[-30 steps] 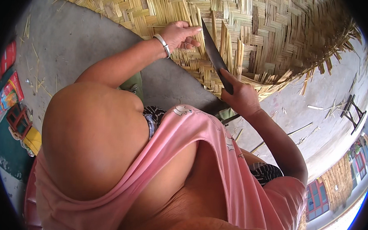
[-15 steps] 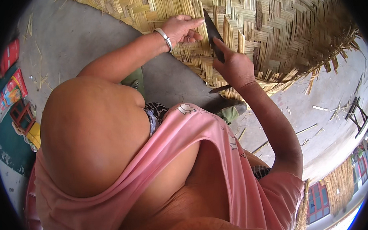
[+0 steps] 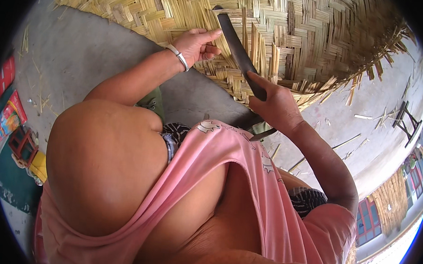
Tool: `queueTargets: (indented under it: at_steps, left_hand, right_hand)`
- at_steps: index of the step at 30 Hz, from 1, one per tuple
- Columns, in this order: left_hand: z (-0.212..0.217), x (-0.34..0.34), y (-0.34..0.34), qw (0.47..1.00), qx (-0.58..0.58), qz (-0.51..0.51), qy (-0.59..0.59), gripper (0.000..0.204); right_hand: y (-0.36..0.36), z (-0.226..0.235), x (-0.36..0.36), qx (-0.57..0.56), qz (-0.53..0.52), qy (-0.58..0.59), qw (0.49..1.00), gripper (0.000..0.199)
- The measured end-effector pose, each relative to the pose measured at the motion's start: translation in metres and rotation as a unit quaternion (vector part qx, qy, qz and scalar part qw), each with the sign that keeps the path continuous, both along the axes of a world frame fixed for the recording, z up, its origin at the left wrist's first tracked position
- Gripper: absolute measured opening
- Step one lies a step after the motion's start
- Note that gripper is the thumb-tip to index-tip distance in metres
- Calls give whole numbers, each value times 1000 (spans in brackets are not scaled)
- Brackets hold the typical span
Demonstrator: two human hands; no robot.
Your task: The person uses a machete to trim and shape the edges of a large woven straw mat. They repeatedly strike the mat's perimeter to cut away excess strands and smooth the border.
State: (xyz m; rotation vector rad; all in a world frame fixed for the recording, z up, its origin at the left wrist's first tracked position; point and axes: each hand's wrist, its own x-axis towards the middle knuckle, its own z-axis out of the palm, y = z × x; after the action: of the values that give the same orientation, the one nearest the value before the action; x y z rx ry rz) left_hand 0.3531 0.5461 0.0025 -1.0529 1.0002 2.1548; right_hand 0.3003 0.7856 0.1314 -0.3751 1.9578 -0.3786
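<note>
A large woven bamboo mat (image 3: 296,36) lies on the grey concrete ground in front of me. My right hand (image 3: 274,104) is shut on the handle of a long dark knife (image 3: 234,43), whose blade points up across the mat's weave. My left hand (image 3: 196,44), with a metal bangle on the wrist, rests on the mat's edge just left of the blade, fingers curled against the strips. Whether it pinches a strip is hidden.
Loose bamboo splints (image 3: 329,146) lie scattered on the concrete (image 3: 82,60) at the right. Coloured packets and a small toy-like object (image 3: 20,142) sit at the far left. A woven panel (image 3: 392,201) and a building front stand at the lower right.
My right hand has moved the knife up and to the left, so the blade now lies further onto the mat. My left hand has stayed at the mat's edge.
</note>
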Motion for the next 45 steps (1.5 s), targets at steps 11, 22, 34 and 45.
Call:
queueTargets:
  at_steps: [11, 22, 34, 45]
  left_hand:
    - [-3, 1, -4, 1000, 18, -15, 21, 27]
    - [9, -4, 6, 997, 32, -63, 5, 24]
    - [-9, -23, 20, 991, -125, -12, -55, 42]
    - [-10, -24, 6, 689, -552, -417, 217, 61]
  right_hand:
    - [5, 4, 0, -10, -27, -28, 999, 59]
    - [-16, -51, 4, 0, 81, 177, 981, 55]
    - [-15, -60, 6, 16, 117, 188, 975, 58]
    - [7, -39, 15, 42, 201, 274, 940, 61]
